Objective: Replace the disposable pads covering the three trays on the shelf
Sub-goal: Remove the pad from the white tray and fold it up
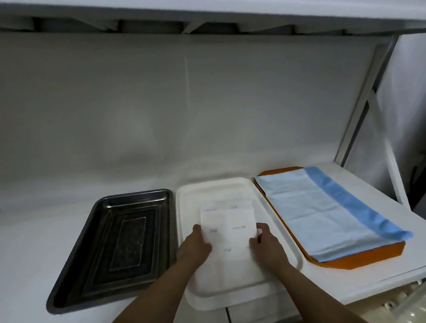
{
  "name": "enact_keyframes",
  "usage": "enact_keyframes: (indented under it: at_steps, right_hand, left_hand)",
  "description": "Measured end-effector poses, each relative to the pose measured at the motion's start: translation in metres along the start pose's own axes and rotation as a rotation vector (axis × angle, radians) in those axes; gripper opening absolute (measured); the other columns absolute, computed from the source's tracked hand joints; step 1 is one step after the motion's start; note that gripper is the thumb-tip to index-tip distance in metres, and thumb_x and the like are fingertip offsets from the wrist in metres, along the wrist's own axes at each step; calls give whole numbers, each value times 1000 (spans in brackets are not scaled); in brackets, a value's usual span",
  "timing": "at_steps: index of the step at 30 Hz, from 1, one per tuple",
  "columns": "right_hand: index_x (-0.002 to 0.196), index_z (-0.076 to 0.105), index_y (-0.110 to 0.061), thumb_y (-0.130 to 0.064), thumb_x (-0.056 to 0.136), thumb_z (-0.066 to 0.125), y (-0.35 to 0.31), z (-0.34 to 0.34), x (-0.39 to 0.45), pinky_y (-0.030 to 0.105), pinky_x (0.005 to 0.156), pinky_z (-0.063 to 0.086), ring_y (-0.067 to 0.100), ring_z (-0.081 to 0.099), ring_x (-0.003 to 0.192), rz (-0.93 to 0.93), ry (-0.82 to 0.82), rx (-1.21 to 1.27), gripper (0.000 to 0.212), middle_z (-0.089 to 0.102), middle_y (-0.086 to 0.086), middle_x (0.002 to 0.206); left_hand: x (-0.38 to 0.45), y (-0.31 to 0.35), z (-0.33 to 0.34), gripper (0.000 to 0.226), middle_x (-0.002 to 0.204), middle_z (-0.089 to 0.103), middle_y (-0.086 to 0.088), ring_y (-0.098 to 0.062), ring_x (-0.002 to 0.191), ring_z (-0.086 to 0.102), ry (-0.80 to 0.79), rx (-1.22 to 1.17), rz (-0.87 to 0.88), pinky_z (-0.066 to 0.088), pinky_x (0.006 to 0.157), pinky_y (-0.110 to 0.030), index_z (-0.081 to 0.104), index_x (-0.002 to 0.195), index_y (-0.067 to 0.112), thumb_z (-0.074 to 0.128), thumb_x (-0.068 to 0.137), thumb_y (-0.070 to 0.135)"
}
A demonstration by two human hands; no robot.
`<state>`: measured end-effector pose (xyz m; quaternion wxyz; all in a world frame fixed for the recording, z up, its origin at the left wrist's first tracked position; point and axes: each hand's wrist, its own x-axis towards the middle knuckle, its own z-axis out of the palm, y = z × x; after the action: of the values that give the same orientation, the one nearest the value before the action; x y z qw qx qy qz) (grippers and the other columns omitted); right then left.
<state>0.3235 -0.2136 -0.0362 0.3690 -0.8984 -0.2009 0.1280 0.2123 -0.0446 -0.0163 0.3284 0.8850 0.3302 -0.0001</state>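
On the white shelf (22,252) I count three trays in a row, each just beside the next: a bare steel tray (113,247) on the left with open shelf further left, a white tray (184,201) in the middle reaching the shelf's front edge, and an orange tray (370,258) on the right covered by one blue pad (317,215). One folded white pad (227,223) sits over the white tray. My left hand (193,246) and right hand (266,244) reach in from below, fingers pinching its side edges.
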Motion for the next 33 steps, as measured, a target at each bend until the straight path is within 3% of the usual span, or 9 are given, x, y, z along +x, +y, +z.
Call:
enact_keyframes:
  at_steps: [3,11,15,18,20,26,28,30,33]
  right_hand:
    - [141,29,-22,-20,94,49,5,6,-1,28,66,40,20,58,80,-9,22,-54,51,59,-1,84]
    - [139,35,-22,-22,97,40,4,10,-7,33,88,43,27,56,111,-75,-10,-268,42,55,5,127]
    - [127,43,-18,-26,95,41,0,10,-16,31,68,42,27,59,98,-88,13,-497,33,54,7,117]
    - [93,64,-13,-21,68,68,-1,12,-14,31,53,43,25,60,74,-228,195,-676,26,59,8,93]
    - [81,69,-18,-25,64,56,-3,15,-12,30,53,50,24,66,73,-337,158,-668,23,67,6,91]
    - [117,67,-25,-48,93,27,9,36,-4,30,86,53,13,62,114,-445,-110,-682,52,63,-6,127]
    - [140,46,-26,-63,92,-4,10,33,-3,38,104,39,14,36,137,-421,-149,-692,78,35,-5,151]
    - [151,12,-31,-77,65,-28,10,29,-3,43,117,10,14,-5,145,-390,-264,-651,106,-7,-8,156]
    - [151,15,-31,-78,61,-30,4,25,-5,49,116,11,16,-5,144,-367,-251,-677,111,-8,-2,156]
  left_hand:
    - [3,1,6,59,113,61,-7,-26,100,61,33,77,-31,47,79,-30,22,141,17,51,90,22]
    - [-6,6,12,58,128,54,-10,-28,115,55,-34,291,-11,44,88,-33,17,147,16,40,94,22]
    - [-19,11,17,49,137,33,-11,-30,121,46,-49,415,-24,41,94,-37,28,141,15,40,94,24]
    - [-18,13,19,48,146,21,-11,-28,131,30,55,561,91,31,105,-39,35,137,15,43,91,23]
    - [-14,11,26,57,156,8,-10,-27,143,11,15,544,209,16,116,-42,27,145,14,44,91,23]
    - [-5,-1,45,61,160,-10,-3,-19,148,-9,-67,587,416,-2,120,-36,-3,153,17,23,102,40]
    - [-2,-9,44,61,159,-16,2,-18,147,-14,-85,607,392,-5,119,-39,-7,152,26,19,101,48]
    - [0,-14,41,63,157,-21,5,-17,145,-19,-111,618,331,-9,119,-41,-10,151,32,17,99,54]
    - [-2,-13,39,66,158,-21,2,-17,145,-19,-122,661,302,-12,118,-42,-10,151,30,17,98,57]
